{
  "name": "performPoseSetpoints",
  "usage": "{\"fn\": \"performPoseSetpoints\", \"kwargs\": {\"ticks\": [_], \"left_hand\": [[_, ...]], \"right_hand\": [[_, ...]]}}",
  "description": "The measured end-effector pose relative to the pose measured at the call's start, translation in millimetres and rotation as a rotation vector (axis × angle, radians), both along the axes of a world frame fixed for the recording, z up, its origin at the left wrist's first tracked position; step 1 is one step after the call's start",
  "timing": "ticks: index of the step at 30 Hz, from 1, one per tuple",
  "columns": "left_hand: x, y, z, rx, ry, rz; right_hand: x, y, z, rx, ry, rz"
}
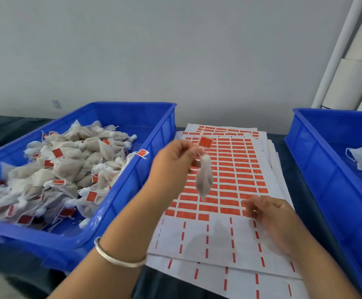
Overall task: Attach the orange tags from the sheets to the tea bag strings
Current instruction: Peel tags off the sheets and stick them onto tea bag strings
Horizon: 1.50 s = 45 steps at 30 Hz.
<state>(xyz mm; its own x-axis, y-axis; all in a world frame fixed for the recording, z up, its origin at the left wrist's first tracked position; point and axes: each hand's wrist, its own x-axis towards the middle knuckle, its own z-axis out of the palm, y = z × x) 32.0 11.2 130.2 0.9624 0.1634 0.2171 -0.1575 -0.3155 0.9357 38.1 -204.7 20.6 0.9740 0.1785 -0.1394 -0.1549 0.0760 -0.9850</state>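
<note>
Left hand (173,156) pinches string by orange tag (205,141), tea bag (203,180) dangling over tag sheet (229,169); right hand (268,212) loosely curled, empty; bag likely light, soft, best held by string.

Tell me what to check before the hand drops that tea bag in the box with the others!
1. Orange tag sits at the top of the string: ok.
2. Left hand pinches the string so the tea bag hangs free: ok.
3. Tag stuck firmly to the string: cannot tell, the picture is blurred there.
4. Left bin has room beside the pile of tagged bags: ok.
5. Right hand is out of the way, low over the tag sheet, holding nothing that shows: ok.
</note>
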Motion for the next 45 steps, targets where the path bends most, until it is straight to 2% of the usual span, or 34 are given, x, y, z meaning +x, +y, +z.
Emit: {"fn": "performPoseSetpoints", "kwargs": {"ticks": [4, 7, 13, 15, 17, 21, 25, 29, 31, 33, 36, 41, 45], "left_hand": [[2.0, 50.1, 35.0, -0.056, -0.138, 0.197], [8.3, 89.6, 49.4, 0.024, -0.168, 0.337], [24.1, 140.3, 37.8, 0.197, 0.086, 0.457], [27.9, 146.8, 29.0, 0.218, 0.198, 0.428], [27.6, 147.9, 28.1, 0.174, 0.228, 0.389], [17.0, 131.3, 47.3, 0.189, 0.095, 0.380], [-6.2, 75.7, 52.9, 0.178, -0.033, 0.160], [-8.7, 10.7, 16.1, 0.259, 0.135, -0.103], [-6.7, -22.8, -12.6, 0.283, 0.229, -0.164], [-6.4, -52.5, -39.1, 0.296, 0.254, -0.212], [-8.8, -88.3, -70.7, 0.339, 0.235, -0.313], [-3.6, -111.2, -109.3, 0.519, 0.259, -0.303], [-3.9, -112.6, -129.2, 0.619, 0.152, -0.240]], "right_hand": [[0.3, 0.9, 0.6, 0.030, 0.035, 0.027], [0.9, 1.0, 1.1, 0.017, 0.052, 0.012], [-1.7, -0.3, -1.7, -0.092, 0.063, 0.053], [-3.0, 1.0, -0.3, -0.137, 0.049, 0.045], [-4.5, 2.6, 1.7, -0.138, 0.039, 0.031], [-4.9, 2.6, 3.5, -0.128, 0.037, 0.033], [-8.7, 8.9, 4.8, -0.212, -0.002, -0.015], [-18.6, 30.0, 17.2, -0.192, -0.048, -0.209], [-26.0, 36.3, 34.1, -0.201, -0.149, -0.333], [-35.8, 37.2, 55.2, -0.231, -0.291, -0.400], [-52.0, 28.1, 89.6, -0.308, -0.405, -0.380], [-68.6, -23.4, 141.8, -0.574, -0.453, -0.350], [-46.6, -98.3, 157.5, -0.732, -0.295, -0.545]]}}
